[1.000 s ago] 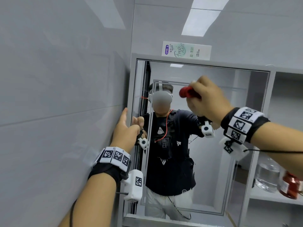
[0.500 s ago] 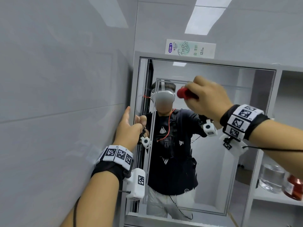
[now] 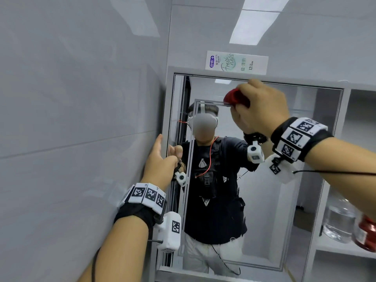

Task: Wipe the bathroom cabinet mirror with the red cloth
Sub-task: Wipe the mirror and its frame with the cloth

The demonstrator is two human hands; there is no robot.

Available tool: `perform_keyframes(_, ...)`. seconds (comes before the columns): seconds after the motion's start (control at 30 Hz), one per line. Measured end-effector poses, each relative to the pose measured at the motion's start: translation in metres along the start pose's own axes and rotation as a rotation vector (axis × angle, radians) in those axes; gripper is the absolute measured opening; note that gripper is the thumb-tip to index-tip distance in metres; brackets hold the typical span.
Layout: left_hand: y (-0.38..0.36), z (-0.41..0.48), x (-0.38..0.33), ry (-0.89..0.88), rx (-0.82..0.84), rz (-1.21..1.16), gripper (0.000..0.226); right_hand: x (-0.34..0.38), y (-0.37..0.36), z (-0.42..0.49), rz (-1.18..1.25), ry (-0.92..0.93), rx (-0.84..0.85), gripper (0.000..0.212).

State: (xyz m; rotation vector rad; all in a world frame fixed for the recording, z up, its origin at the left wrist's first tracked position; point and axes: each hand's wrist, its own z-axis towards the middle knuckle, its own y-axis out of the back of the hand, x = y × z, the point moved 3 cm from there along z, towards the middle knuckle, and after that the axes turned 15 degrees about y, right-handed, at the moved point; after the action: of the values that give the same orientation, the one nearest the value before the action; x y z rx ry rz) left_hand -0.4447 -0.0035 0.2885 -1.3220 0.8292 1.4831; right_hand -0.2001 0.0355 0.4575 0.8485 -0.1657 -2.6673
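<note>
The cabinet mirror (image 3: 274,200) fills the middle of the head view in a pale grey frame and reflects a person in dark clothes. My right hand (image 3: 260,110) grips a bunched red cloth (image 3: 234,96) and presses it to the glass near the mirror's top, right of centre. My left hand (image 3: 160,159) holds the mirror door's left edge at mid height, thumb on the front, fingers behind the frame out of sight. Both wrists wear black bands with marker tags.
A grey tiled wall (image 3: 71,119) runs close along the left. A toothpaste box (image 3: 237,62) lies on top of the cabinet. To the right, an open shelf (image 3: 345,249) carries a clear bottle (image 3: 337,222) and a red bottle (image 3: 366,235).
My right hand has carried the red cloth up the glass toward the mirror's top edge. My left hand has kept its hold on the left edge. The camera has shifted slightly.
</note>
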Motion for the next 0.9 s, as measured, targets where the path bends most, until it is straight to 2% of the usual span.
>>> perform_keyframes(0.17, 0.000, -0.003, 0.000, 0.006, 0.017, -0.030, 0.090, 0.030, -0.005, -0.027, 0.092, 0.364, 0.187, 0.026)
perform_keyframes(0.2, 0.000, -0.004, -0.002, 0.000, 0.014, -0.030, 0.090, 0.025, -0.006, -0.022, 0.078, 0.370, 0.186, 0.027)
perform_keyframes(0.3, -0.001, -0.007, -0.004, 0.000, 0.014, -0.035, 0.089, 0.006, -0.006, -0.002, 0.026, 0.173, 0.086, 0.028)
perform_keyframes(0.37, 0.000, -0.007, -0.004, -0.001, 0.008, -0.021, 0.089, 0.007, -0.008, -0.001, 0.032, 0.120, 0.055, 0.030)
perform_keyframes(0.53, 0.000, -0.007, -0.004, 0.003, -0.012, -0.026, 0.090, 0.030, -0.012, -0.020, 0.135, 0.376, 0.207, 0.031)
perform_keyframes(0.7, 0.001, -0.005, -0.002, 0.013, -0.004, -0.020, 0.088, 0.012, -0.011, 0.007, 0.060, 0.123, 0.080, 0.031)
perform_keyframes(0.77, 0.001, -0.004, -0.002, 0.014, -0.003, -0.020, 0.086, 0.028, -0.013, -0.001, 0.103, 0.199, 0.118, 0.031)
perform_keyframes(0.83, 0.001, -0.004, -0.001, 0.019, -0.002, -0.030, 0.087, 0.041, -0.016, -0.012, 0.142, 0.365, 0.229, 0.034)
perform_keyframes(0.9, 0.001, -0.005, -0.001, 0.018, -0.004, -0.033, 0.087, 0.037, -0.017, -0.005, 0.098, 0.404, 0.254, 0.034)
